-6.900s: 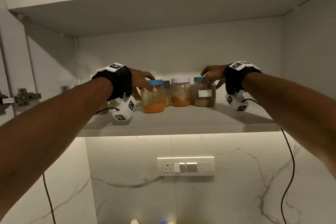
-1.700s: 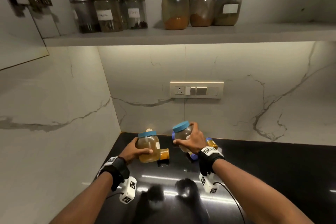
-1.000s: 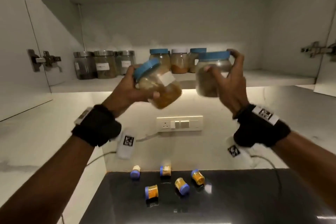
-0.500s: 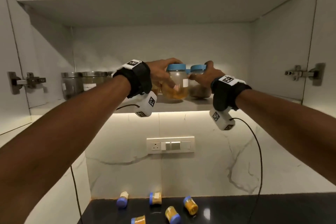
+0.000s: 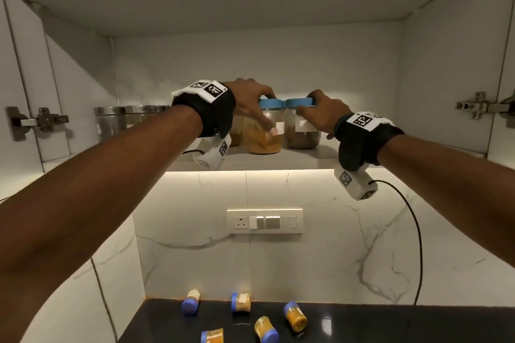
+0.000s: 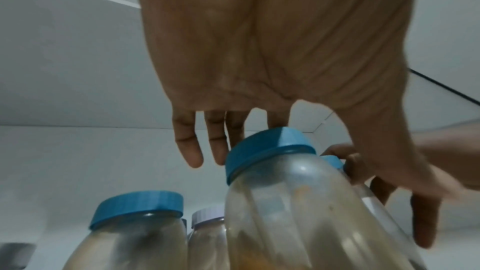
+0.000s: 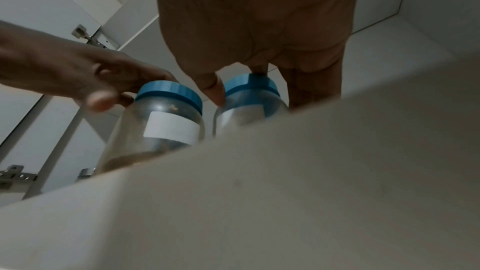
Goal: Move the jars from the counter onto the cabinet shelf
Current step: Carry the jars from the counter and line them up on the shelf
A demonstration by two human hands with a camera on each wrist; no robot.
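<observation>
Two clear, rounded plastic jars with ribbed blue screw lids stand upright and touching on the smooth white cabinet shelf, near its front edge. The left hand is spread wide over the orange-filled jar: thumb laid on the glossy front wall, fingers extended past the lid; the left wrist view shows those fingers straight, not curled round it. The right hand cups the brown-filled jar just right of the first, thumb pressed at the neck below the lid, fingers bent over the lid top. Each jar bears a blank white rectangular label. Left of the orange-filled jar stand steel-lidded canisters. Below the shelf, five small blue-capped bottles lie tipped on the polished black counter.
</observation>
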